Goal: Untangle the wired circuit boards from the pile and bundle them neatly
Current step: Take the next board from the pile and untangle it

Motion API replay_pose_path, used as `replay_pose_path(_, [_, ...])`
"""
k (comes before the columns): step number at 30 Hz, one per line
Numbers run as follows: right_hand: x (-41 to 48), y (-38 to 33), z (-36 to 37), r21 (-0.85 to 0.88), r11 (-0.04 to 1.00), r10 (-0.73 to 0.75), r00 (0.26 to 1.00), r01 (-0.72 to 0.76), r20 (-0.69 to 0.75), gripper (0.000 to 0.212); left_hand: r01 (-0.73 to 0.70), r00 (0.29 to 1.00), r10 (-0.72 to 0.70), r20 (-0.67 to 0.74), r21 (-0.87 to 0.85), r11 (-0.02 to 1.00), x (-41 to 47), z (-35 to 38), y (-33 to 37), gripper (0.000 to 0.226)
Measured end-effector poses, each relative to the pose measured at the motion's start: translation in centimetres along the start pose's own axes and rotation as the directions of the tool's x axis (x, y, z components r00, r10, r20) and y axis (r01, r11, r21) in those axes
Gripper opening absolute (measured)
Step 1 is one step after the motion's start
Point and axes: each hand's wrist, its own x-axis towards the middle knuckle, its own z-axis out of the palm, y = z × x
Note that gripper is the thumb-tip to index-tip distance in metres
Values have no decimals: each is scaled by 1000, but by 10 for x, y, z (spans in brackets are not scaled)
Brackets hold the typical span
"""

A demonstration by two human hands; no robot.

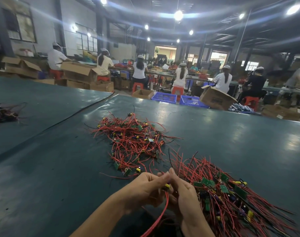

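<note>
Dark green sheeting covers the worktop [60, 168], which stands in a large hall lit by ceiling lamps. Close to its near edge, the fingers [160, 180] of the left hand [144, 188] and those of the right hand [186, 195] are curled toward one another. A small wired circuit board [167, 186] with a yellow component is pinched between them, just above the worktop. Its red wires [163, 212] are seen hanging down between the wrists toward the lower edge of the view. Just beside the right hand, against its outer side, a sorted bundle [231, 195] of boards is laid, its red and black leads fanned out roughly in parallel. Beyond the fingertips and near them, the tangled pile [134, 139] is spread on the worktop, with green boards and yellow parts mixed among looping red wires. Well apart at the far left, a smaller dark heap of wires [4, 114] is lying. Past the far edge of the worktop, blue crates [164, 97], an open cardboard box [216, 99] and seated workers [140, 69] on red stools are seen.
</note>
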Motion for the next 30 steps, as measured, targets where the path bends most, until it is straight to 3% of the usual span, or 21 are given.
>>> replay_pose_path(5, [3, 2, 0, 124, 992, 36, 996, -26, -77, 21, 53, 994, -56, -91, -36, 998, 2, 0, 1, 64])
replay_pose_path(8, [6, 1, -5, 264, 964, 47, 991, -12, -127, 22, 61, 993, -72, -96, -115, 992, 4, 3, 0, 34])
replay_pose_path(11, [5, -3, -5, 320, 945, -9, 985, 64, -171, 22, 18, 991, -21, -131, -25, 1000, 6, 9, -7, 25])
replay_pose_path(15, [4, -3, -4, 245, 963, -44, 962, 112, -268, 15, -118, 977, 129, -169, 72, 990, 6, 13, -12, 32])
replay_pose_path(18, [1, -2, -1, 170, 982, -40, 966, 86, -256, 14, -231, 950, 244, -197, 87, 969, 5, 15, -10, 27])
replay_pose_path(21, [1, -1, 2, 142, 985, -62, 967, 99, -247, 13, -317, 906, 349, -239, 166, 934, 7, 17, -10, 38])
replay_pose_path(30, [4, 2, -3, 137, 983, -68, 934, 123, -349, 10, -344, 900, 385, -202, 214, 914, 7, 20, -6, 39])
